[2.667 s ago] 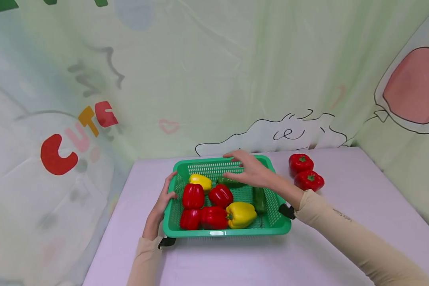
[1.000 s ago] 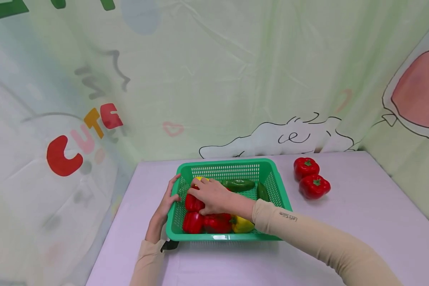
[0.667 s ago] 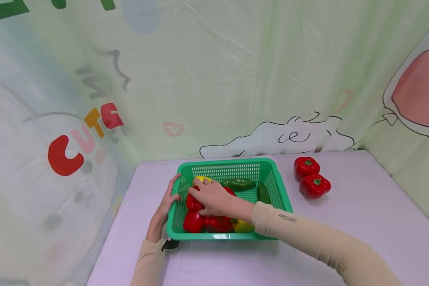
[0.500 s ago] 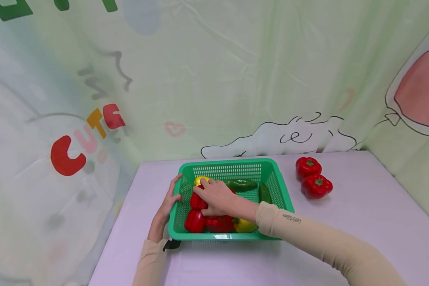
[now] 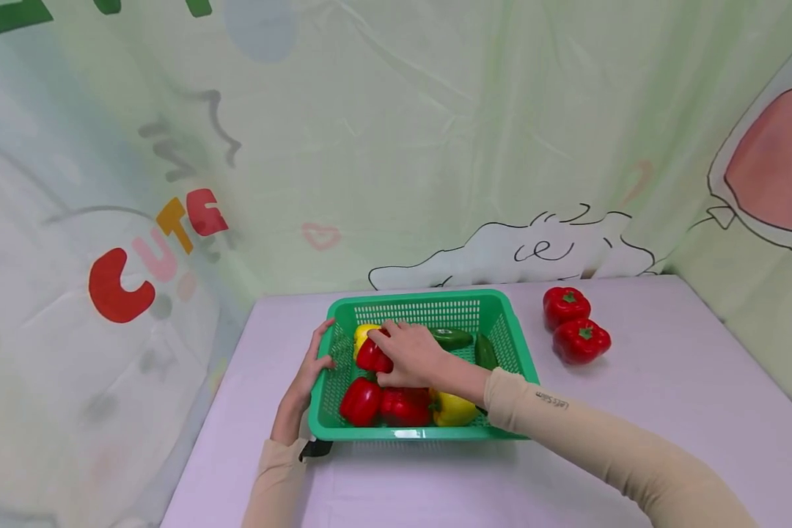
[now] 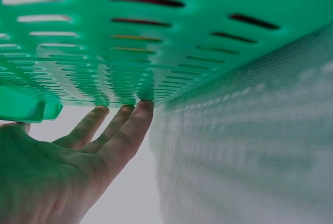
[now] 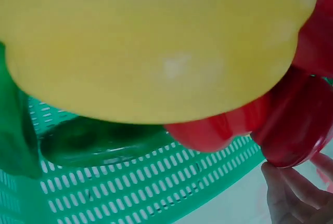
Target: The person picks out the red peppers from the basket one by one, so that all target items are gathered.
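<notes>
The right hand (image 5: 414, 356) grips a red pepper (image 5: 372, 356) (glossy) inside the green slotted basket (image 5: 465, 434) the left hand (image 5: 307, 372) holds.

On the counter (image 5: 435, 488) stands the basket (image 5: 425, 434). Inside it, three bell peppers (image 5: 405, 408) lie along the near side, one pepper (image 5: 363, 337) at far left, one cucumber (image 5: 453, 338) far, another cucumber (image 5: 485, 353) right. Two other peppers (image 5: 581, 342) are right of the basket, one behind another.

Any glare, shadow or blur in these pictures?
Head view: fairly even light, glare patch on the green basket at its front rim; left wrist view: left hand shaded and greenish, bright patch behind it washed out; right wrist view: yellow pepper very close, seemingly soft, with a pale highlight.
</notes>
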The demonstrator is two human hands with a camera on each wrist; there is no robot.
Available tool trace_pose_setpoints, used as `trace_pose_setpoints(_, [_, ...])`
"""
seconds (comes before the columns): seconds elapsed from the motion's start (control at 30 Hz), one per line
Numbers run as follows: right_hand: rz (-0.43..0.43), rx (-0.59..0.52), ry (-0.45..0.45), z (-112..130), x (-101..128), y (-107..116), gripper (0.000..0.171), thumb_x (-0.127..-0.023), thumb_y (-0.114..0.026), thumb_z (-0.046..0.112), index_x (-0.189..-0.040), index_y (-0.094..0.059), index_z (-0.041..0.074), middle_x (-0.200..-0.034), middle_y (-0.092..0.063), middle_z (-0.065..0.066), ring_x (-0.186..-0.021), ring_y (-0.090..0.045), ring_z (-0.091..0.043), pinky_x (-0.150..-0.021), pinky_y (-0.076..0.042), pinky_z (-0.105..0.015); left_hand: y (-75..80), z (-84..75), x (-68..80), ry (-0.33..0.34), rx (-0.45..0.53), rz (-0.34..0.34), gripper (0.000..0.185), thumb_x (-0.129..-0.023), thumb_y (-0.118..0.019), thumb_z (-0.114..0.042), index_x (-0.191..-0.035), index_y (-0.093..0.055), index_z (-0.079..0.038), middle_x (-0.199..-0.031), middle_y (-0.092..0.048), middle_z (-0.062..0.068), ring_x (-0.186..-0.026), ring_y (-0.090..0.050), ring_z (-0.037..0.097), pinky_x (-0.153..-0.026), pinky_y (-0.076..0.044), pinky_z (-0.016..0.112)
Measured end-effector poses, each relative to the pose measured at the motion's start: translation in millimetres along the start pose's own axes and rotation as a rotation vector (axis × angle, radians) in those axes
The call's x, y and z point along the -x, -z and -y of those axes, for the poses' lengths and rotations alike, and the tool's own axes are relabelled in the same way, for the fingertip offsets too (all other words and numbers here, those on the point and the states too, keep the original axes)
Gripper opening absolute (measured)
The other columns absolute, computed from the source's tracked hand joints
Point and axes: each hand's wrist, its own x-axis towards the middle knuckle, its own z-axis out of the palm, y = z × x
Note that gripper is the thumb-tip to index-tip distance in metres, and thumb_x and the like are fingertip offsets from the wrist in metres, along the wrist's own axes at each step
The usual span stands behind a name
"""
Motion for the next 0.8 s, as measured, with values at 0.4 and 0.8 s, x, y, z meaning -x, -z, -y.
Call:
trace_pose_setpoints(0.4, [0.036,-0.607,-0.288,-30,3,11,0.056,-0.081,-0.07,0.036,-0.13,-0.059,0.01,-0.123,-0.064,-0.008,-0.104,-0.059,-0.023,-0.077,-0.054,-0.035,-0.5,1.0,-0.8,-0.001,-0.002,-0.008,0.085,-0.077,-0.04,-0.001,-0.156,-0.017,-0.022,-0.157,-0.019,0.02,-0.128,-0.037,0.046,-0.087,-0.048,0.045])
trace_pose_setpoints(0.8, [-0.065,-0.804,-0.367,-50,18,12,0.06,-0.084,-0.071,0.03,-0.135,-0.053,0.005,-0.126,-0.061,-0.016,-0.101,-0.063,-0.03,-0.076,-0.056,-0.036,1.2,1.7,1.3,-0.003,-0.007,-0.008,0.084,-0.078,-0.04,-0.001,-0.157,-0.017,-0.02,-0.158,-0.018,0.019,-0.129,-0.036,0.045,-0.091,-0.046,0.042])
